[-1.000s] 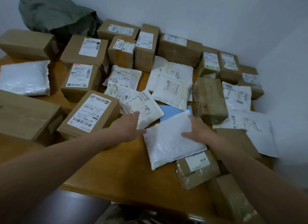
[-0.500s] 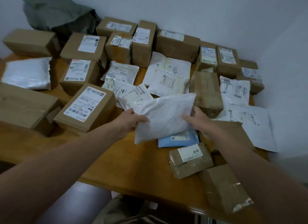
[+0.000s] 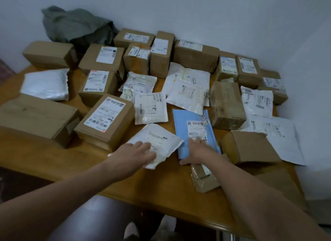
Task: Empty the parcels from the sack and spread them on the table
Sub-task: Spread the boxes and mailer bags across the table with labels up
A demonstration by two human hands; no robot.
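Observation:
A white padded parcel point(image 3: 157, 139) lies label-up near the front of the wooden table point(image 3: 75, 160). My left hand point(image 3: 136, 153) rests flat on its near end with straight fingers. Just to its right lies a blue envelope point(image 3: 186, 126) with a white label. My right hand point(image 3: 198, 151) lies on the blue envelope's near end, fingers extended. The grey-green sack point(image 3: 77, 27) sits slumped at the table's far left corner against the wall.
Several brown boxes and white mailers cover the far and middle table, among them a labelled box point(image 3: 105, 120) left of my left hand and a plain brown box point(image 3: 250, 147) right of my right hand. A small taped brown packet point(image 3: 204, 178) lies under my right wrist.
The white padded parcel was lifted off the blue envelope, turned over and laid down label-up to the left. The blue envelope is now uncovered, and both hands rest flat.

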